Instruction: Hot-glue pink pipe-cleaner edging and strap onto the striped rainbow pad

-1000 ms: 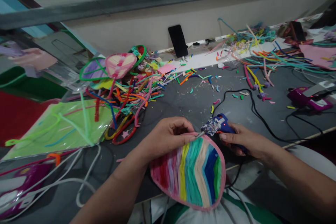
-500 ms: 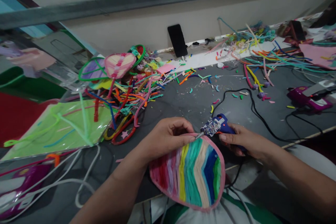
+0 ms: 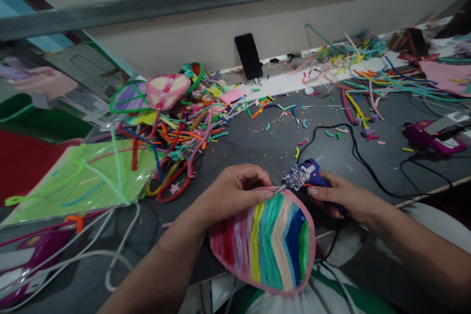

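A rounded panel of striped pipe cleaners (image 3: 270,248) with a pink rim is pinched at its top edge by my left hand (image 3: 239,191). Its stripes run from red and lilac through yellow, teal and cream to blue and green. My right hand (image 3: 336,194) is wrapped round a blue glue gun (image 3: 314,174) with a small orange light. Its metal nozzle, behind a clump of stuck-on scraps, meets the panel's pink rim just beside my left fingertips. The panel hangs over the table's front edge, above my lap.
Pipe cleaners (image 3: 180,132) lie heaped at the left, by heart-shaped pieces (image 3: 169,91) and a green sheet in plastic (image 3: 110,176). A phone (image 3: 248,56) leans on the wall. Purple glue guns rest at right (image 3: 436,138) and lower left (image 3: 40,260). A black cable (image 3: 355,147) crosses the table.
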`<state>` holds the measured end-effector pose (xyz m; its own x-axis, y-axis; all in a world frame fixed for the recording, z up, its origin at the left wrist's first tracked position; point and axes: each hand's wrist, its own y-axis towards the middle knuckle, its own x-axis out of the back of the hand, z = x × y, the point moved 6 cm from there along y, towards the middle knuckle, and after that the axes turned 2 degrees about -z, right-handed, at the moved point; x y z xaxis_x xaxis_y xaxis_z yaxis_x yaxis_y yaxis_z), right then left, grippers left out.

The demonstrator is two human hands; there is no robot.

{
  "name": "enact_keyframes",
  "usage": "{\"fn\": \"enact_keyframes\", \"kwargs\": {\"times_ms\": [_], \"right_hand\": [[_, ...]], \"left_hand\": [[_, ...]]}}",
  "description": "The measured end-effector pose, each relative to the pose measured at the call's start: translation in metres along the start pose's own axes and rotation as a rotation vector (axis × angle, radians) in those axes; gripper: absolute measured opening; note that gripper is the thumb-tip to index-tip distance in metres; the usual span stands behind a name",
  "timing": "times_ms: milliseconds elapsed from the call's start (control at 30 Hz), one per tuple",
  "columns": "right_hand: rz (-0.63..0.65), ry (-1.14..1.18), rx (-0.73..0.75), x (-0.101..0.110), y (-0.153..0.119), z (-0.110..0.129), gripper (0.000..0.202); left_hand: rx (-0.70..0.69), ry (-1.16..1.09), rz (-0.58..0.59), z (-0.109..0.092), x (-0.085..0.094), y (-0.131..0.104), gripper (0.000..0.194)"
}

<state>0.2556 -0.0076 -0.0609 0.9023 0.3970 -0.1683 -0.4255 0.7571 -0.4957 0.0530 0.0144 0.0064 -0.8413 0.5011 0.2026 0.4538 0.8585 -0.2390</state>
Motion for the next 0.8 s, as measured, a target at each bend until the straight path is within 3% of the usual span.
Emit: {"fn": "enact_keyframes", "kwargs": {"times_ms": [800], "right_hand": [[0.034,0.052,-0.039,0.0089,-0.0025,-0.0083,0.048]], "left_hand": [[0.004,0.016,-0.005,0.0017,0.0017,0.0001,0.02]]}}
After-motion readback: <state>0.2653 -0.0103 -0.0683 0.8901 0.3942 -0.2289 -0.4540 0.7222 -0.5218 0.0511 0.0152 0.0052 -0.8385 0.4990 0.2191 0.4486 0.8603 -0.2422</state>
